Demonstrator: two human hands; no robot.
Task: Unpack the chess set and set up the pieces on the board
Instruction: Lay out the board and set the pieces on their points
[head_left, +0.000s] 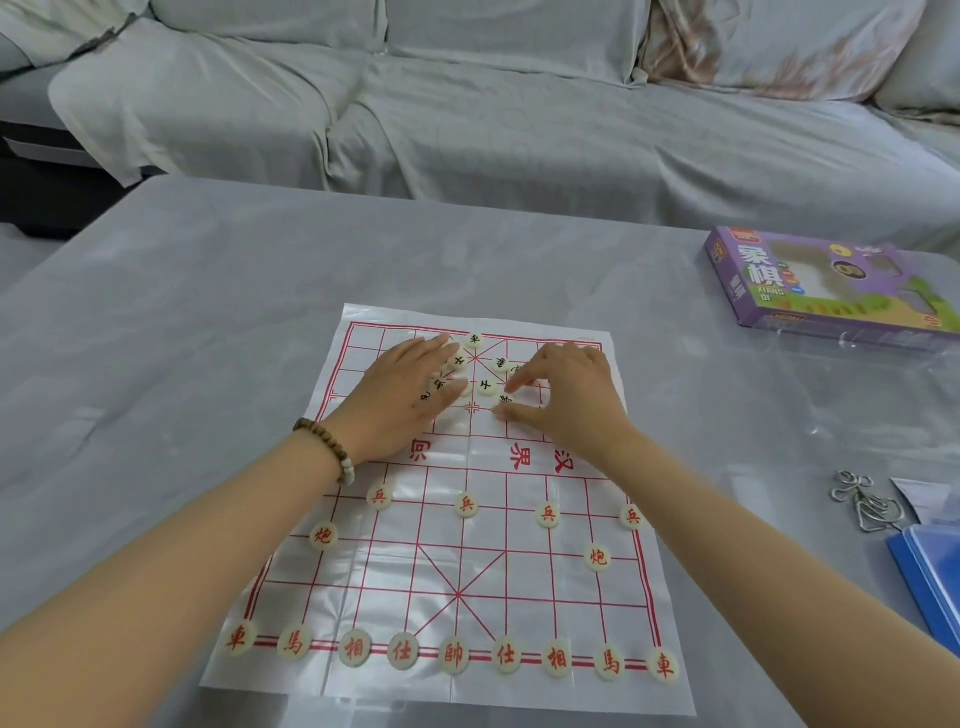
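Red-lettered cream disc pieces (453, 656) sit set nearest. Right grip (563, 395) pinches black-lettered disc (505, 399); left grip (415, 384) lies flat, released, on loose pile (460, 364) beside — sweep could scatter pcs, crease thin plastic board sheet (519, 587).

Soft even daylight, glare on board (363, 571), wide-angle bowing.

**Red side set, black pieces still heaped**

On the paper board (457, 561), red pieces (453, 653) line its near edge. Both hands, left hand (410, 400) and right hand (563, 400), rest among loose black pieces (487, 386) at its far half. The purple box (826, 291) lies beyond its right corner.
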